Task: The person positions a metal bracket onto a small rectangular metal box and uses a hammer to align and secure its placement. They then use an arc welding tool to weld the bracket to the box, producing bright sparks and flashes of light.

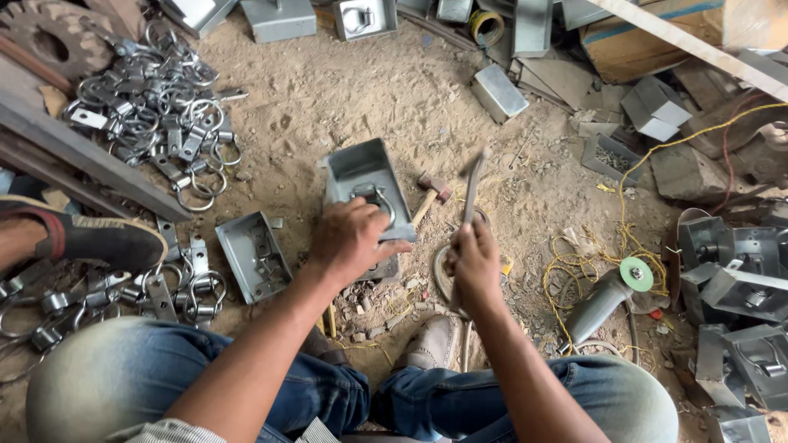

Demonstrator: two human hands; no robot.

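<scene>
Jeans-clad knees framed the work on the dirt floor. Left hand (349, 238) pressed flat on a grey metal box (367, 184), steadying it; right hand (474, 262) gripped a raised hammer (474, 190), blurred. Likely mid-strike; the blow needed careful aim beside those fingers.

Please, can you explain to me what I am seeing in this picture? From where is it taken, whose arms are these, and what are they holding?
The single picture comes from a camera worn on a person's head, looking down at their own arms and knees. They sit on a sandy floor. The left hand presses on an open grey metal box with a ring handle inside. The right hand has its grip around a thin metal tool, blurred, so its kind is unclear. Nearby lie a small hammer, a pile of ring latches, more boxes and an angle grinder.
</scene>
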